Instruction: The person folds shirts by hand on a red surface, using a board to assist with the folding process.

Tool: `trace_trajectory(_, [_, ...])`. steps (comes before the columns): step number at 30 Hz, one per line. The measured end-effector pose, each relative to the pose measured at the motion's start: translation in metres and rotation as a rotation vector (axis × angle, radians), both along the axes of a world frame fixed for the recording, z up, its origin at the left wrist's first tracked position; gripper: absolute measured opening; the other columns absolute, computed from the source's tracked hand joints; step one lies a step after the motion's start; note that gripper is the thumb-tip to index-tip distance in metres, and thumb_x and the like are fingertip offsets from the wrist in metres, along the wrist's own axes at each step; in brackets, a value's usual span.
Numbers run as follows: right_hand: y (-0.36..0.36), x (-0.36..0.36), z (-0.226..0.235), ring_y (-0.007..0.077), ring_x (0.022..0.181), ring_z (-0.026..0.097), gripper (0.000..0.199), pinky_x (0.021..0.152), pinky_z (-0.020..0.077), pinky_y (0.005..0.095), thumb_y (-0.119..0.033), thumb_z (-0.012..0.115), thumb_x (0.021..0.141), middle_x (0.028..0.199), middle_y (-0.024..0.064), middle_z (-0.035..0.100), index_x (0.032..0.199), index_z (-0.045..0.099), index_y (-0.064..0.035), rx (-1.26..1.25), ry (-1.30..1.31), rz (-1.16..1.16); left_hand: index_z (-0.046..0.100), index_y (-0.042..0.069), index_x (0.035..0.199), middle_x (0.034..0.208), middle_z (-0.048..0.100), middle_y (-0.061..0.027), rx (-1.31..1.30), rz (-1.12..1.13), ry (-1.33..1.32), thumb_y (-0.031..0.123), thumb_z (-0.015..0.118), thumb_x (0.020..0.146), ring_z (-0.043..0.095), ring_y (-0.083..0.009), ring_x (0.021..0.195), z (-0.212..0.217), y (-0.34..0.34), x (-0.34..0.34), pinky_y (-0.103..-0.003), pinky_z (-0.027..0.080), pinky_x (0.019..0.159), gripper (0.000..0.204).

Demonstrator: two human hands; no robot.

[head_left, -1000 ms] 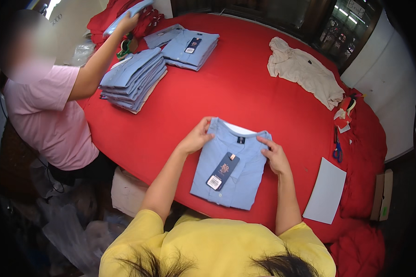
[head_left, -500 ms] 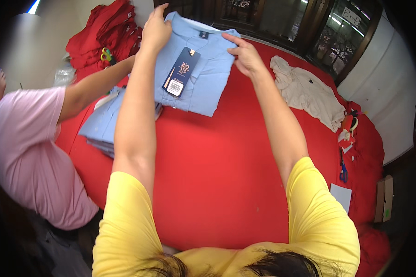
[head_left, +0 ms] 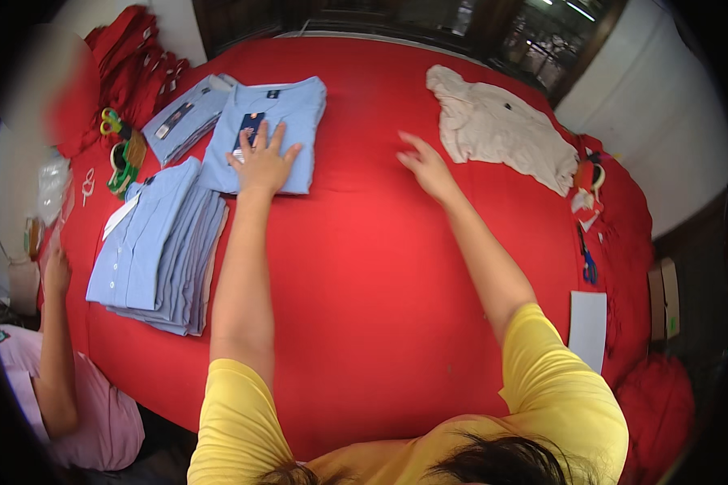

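We see the folded blue shirt (head_left: 287, 121) lying flat at the far side of the red worktop (head_left: 364, 267), collar away from us, a dark tag on its front. Our left hand (head_left: 263, 162) rests palm down on the near edge of the shirt, fingers spread and flat; the grip is apart, pressing rather than clamped on anything. Our right hand (head_left: 425, 166) is off the shirt, well to its right over bare red cloth, fingers loosely apart, holding nothing. We cannot tell whether it touches the worktop.

Just left of the shirt lies a second folded blue shirt (head_left: 182, 121), partly under it. Nearer us on the left sits a stack of blue shirts (head_left: 166, 250). A crumpled beige garment (head_left: 497, 129) lies beyond the right hand. Scissors (head_left: 586, 263) and a white card (head_left: 588, 327) lie at the right edge. Another person's arm (head_left: 52, 339) shows at lower left.
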State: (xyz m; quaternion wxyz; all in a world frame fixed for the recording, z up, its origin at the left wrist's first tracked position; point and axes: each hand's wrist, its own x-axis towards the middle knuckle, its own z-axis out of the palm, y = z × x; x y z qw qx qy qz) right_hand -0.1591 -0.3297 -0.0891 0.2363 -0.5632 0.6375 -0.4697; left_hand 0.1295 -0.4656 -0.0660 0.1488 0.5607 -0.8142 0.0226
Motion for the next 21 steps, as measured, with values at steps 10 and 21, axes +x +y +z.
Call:
trace_trajectory(10, [0.392, -0.002, -0.033, 0.0333, 0.093, 0.059, 0.017, 0.081, 0.0475, 0.0381, -0.010, 0.053, 0.090, 0.098, 0.0143, 0.060, 0.097, 0.065, -0.0010, 0.152, 0.309, -0.494, 0.065, 0.005, 0.075, 0.076, 0.065, -0.0074, 0.032, -1.550, 0.785, -0.006, 0.050, 0.062, 0.066, -0.0231, 0.072, 0.191, 0.312, -0.038, -0.032, 0.054, 0.064, 0.022])
trace_trajectory(21, [0.354, -0.003, -0.043, 0.0326, 0.099, 0.058, 0.019, 0.084, 0.0486, 0.0426, -0.015, 0.052, 0.090, 0.110, 0.0131, 0.057, 0.105, 0.064, -0.0095, 0.136, 0.372, -0.529, 0.066, 0.004, 0.077, 0.078, 0.066, -0.0084, -0.087, -1.856, 0.527, -0.006, 0.054, 0.066, 0.065, -0.0223, 0.076, 0.253, 0.489, -0.025, -0.032, 0.053, 0.069, 0.020])
